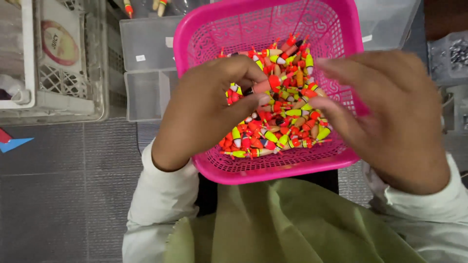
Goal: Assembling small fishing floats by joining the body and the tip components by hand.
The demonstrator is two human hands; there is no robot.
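Note:
A pink plastic basket (204,29) rests on my lap, holding a heap of small fishing floats (280,122) in orange, red and yellow. My left hand (204,112) hovers over the basket's left side, thumb and fingers pinched on one peach-and-red float (267,84). My right hand (390,117) is over the right side, blurred, fingers spread and reaching toward the heap; nothing shows in it. Both wrists wear white sleeves.
An olive green cloth (292,224) covers my lap below the basket. Clear plastic boxes (146,63) stand behind the basket, a white crate (58,83) at far left. The grey tiled floor (58,195) has a blue scrap (14,144) on it.

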